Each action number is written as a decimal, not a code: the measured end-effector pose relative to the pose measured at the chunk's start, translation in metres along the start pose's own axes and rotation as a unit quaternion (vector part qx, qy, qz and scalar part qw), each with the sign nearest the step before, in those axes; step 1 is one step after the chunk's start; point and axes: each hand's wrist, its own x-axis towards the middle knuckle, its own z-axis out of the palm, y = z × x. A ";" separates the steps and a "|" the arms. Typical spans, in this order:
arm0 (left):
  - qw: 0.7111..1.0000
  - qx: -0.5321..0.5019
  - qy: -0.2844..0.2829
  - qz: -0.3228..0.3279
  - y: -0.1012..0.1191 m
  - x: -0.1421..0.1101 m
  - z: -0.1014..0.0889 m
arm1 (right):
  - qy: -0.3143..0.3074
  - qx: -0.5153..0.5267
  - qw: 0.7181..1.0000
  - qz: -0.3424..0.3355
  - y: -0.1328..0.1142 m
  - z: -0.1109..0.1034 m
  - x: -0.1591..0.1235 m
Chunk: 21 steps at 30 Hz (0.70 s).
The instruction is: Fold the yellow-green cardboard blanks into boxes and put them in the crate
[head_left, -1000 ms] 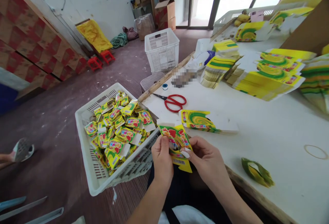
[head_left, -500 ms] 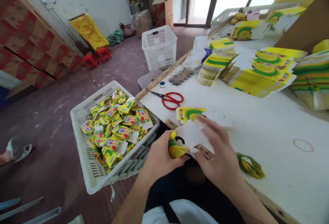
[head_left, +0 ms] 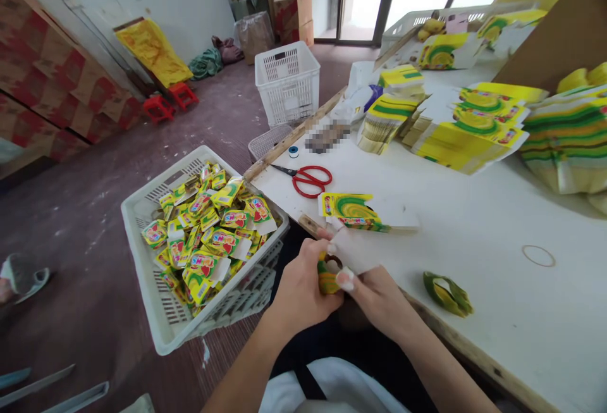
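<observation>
Close to my body, at the table edge, my left hand [head_left: 303, 283] is wrapped around a small yellow and green printed carton [head_left: 327, 274]. A dark round hole shows in the carton's side, and a white card flap [head_left: 356, 250] stands out from it. My right hand [head_left: 382, 302] grips the same carton from the right, its thumb at the carton's edge and its other fingers partly hidden behind the flap. Just beyond my hands, flat printed cartons [head_left: 349, 207] lie on the white table [head_left: 484, 236].
A white crate [head_left: 165, 331] full of folded yellow cartons stands at left. Red-handled scissors [head_left: 313, 180], a small spool [head_left: 293, 152], a crumpled green leaf-like piece [head_left: 448, 294] and a rubber band [head_left: 539, 255] lie on the table. Carton stacks [head_left: 467, 147] stand farther back.
My right hand has moved down and inward, from spread fingers over the white flap to a grip on the carton. My left hand still holds the carton. The view has shifted slightly.
</observation>
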 end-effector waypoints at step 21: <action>0.992 0.120 -0.020 -0.031 0.002 0.006 -0.027 | -0.054 -0.206 0.969 -0.127 0.018 -0.030 0.001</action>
